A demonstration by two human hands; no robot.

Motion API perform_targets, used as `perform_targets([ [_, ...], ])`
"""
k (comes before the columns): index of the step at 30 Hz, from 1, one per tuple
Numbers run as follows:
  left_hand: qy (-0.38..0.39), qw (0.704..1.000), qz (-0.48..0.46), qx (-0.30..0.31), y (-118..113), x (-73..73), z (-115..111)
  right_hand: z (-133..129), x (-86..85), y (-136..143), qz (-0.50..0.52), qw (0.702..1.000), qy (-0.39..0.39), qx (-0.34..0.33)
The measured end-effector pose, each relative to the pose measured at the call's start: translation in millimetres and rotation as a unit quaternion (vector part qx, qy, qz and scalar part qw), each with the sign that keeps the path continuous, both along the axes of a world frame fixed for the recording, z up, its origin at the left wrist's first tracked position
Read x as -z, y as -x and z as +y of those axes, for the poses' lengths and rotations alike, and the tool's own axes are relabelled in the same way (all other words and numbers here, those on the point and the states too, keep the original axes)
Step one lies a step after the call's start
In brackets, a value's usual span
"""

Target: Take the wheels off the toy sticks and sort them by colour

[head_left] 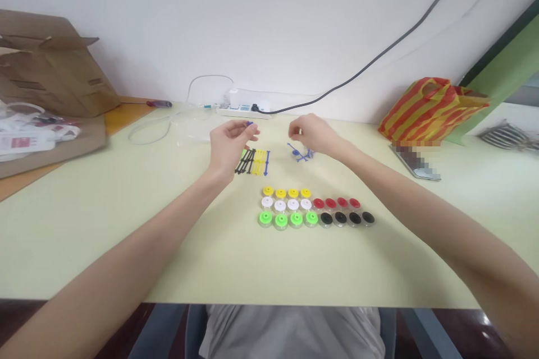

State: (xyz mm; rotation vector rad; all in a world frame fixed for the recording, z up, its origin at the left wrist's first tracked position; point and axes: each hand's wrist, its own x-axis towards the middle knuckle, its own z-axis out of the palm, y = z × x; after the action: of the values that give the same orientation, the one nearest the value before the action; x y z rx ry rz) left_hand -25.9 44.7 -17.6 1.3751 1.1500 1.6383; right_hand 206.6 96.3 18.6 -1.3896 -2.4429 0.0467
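Observation:
My left hand (pixel 231 145) is raised over the table, thumb and fingers pinched on a small blue plastic piece (pixel 250 123). Just beyond its wrist lies a row of thin plastic sticks: black sticks (pixel 246 161), yellow sticks (pixel 258 162) and one blue stick (pixel 266 162), with a bit of green showing beside the hand. My right hand (pixel 314 132) hovers over a small loose pile of blue plastic parts (pixel 298 152). Its fingers are curled together, and whatever is between them is hidden.
Nearer me stand rows of small wheels: yellow wheels (pixel 293 193), white wheels (pixel 280 206), red wheels (pixel 330 203), green wheels (pixel 296 219) and black wheels (pixel 341 218). A power strip (pixel 244 109), screwdriver (pixel 159 104), cardboard box (pixel 54 67), striped bag (pixel 425 115) and phone (pixel 415 162) lie around.

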Motion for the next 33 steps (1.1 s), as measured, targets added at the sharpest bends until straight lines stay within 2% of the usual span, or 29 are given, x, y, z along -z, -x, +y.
perform_targets([
  [3,-0.018,1.0,0.024,0.003,-0.6,2.6,1.4,4.5,3.7,-33.6,0.055,0.998,0.025,0.022],
  [7,-0.066,0.991,0.113,0.023,-2.0,8.3,0.9,-7.6,9.3,-51.7,0.191,0.976,0.1,-0.035],
  [11,-0.079,0.974,0.191,0.088,-9.3,9.6,-9.7,-40.6,1.5,-38.5,0.301,0.932,0.177,-0.102],
  [14,-0.063,0.967,0.209,0.135,-18.9,7.3,-23.2,-61.6,-6.0,-24.1,0.308,0.922,0.185,-0.147],
  [18,-0.044,0.967,0.203,0.15,-29.5,5.5,-36.2,-70.7,-10.2,-16.4,0.3,0.914,0.195,-0.193],
  [22,-0.04,0.966,0.189,0.172,-32.7,5.9,-37.4,-71.2,-18.8,-21.2,0.25,0.936,0.162,-0.185],
  [27,-0.045,0.97,0.173,0.164,-29.8,6.6,-31.4,-81.7,-42.1,-33.0,0.091,0.977,0.143,-0.131],
  [30,-0.055,0.975,0.159,0.147,-27.1,8.2,-27.9,-89.9,-52.5,-35.8,-0.022,0.983,0.157,-0.097],
  [33,-0.065,0.974,0.165,0.145,-25.0,10.0,-26.0,-96.0,-52.5,-30.4,-0.132,0.971,0.192,-0.059],
])
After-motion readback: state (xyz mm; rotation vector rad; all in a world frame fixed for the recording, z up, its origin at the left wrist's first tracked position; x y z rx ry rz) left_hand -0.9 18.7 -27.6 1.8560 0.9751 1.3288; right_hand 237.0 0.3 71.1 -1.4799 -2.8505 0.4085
